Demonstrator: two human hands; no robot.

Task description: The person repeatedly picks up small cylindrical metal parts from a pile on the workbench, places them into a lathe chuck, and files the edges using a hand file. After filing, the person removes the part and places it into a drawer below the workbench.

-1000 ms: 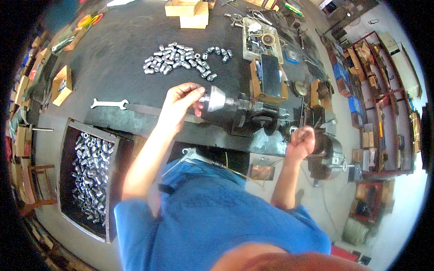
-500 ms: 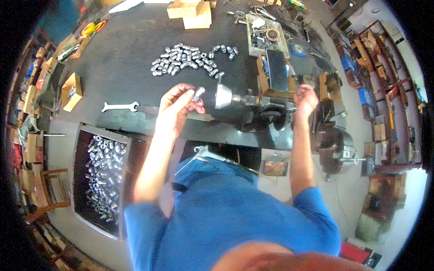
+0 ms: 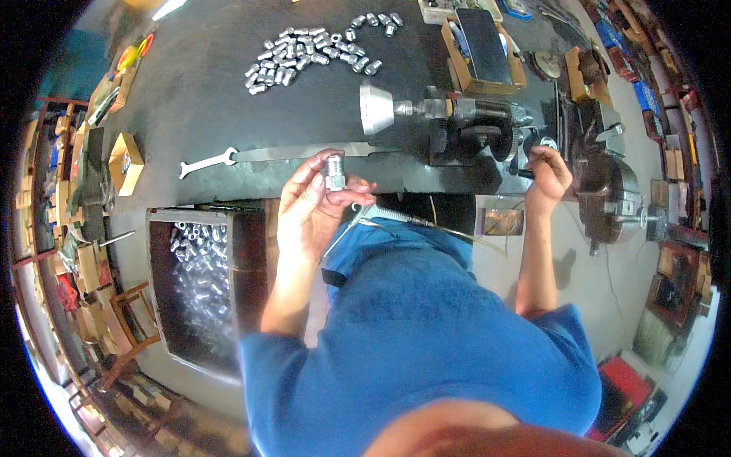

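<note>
My left hand (image 3: 308, 206) pinches a silver threaded fitting (image 3: 335, 174) between thumb and fingers, its threaded end up and hex part below. The hand is raised over the bench's near edge. Beyond it, a hand-cranked geared tool (image 3: 483, 126) with a silver cone-shaped cup (image 3: 376, 110) at its left end is mounted on the bench. My right hand (image 3: 550, 177) is closed at the tool's right end, by a small shiny round part; what its fingers hold is hidden. Several similar fittings (image 3: 293, 55) lie loosely grouped on the dark bench (image 3: 190, 84).
An open-end wrench (image 3: 207, 163) lies near the bench's front edge. Below left stands a dark bin (image 3: 247, 282) of fittings. An air blow gun (image 3: 381, 215) hangs before my lap. A bench vise (image 3: 609, 186) is at right; a cardboard box (image 3: 487, 76) holds a dark flat panel.
My view has shifted, so the bench sits higher. The fitting in my left hand has turned from tilted to upright and come away from the cone cup. My right hand stays at the tool's right end.
</note>
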